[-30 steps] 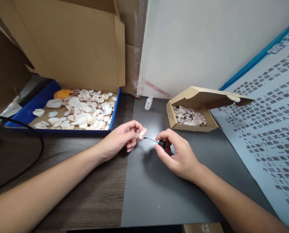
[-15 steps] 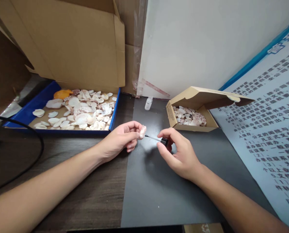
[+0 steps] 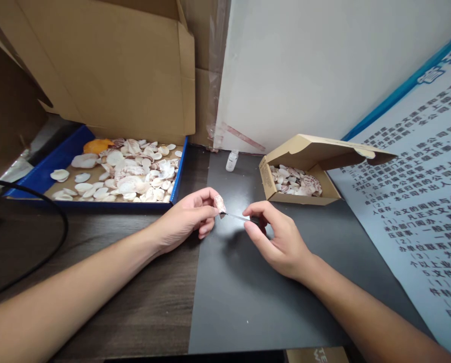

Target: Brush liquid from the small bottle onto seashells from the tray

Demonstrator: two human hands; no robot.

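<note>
Between the thumb and fingers of my left hand [image 3: 191, 219] is a small pinkish speckled shell [image 3: 220, 203], held up over the left edge of the dark grey mat [image 3: 225, 302]. My right hand [image 3: 276, 234] grips the black cap of a thin brush [image 3: 237, 217]. The brush points left, and its dark tip is at the lower edge of the shell. Beyond my hands a small clear bottle [image 3: 232, 161] with a white label stands on the mat without a cap.
At the left, a blue-edged cardboard box [image 3: 179, 171] holds many shells, its lid raised. A smaller cardboard box [image 3: 268, 180] with shells stands at the right, lid partly raised. A black cable [image 3: 64, 227] curves at far left. A printed sheet [image 3: 407, 201] leans at right.
The shell has tilted in my left hand. My right hand has shifted slightly left, bringing the brush tip to the shell's lower edge.
</note>
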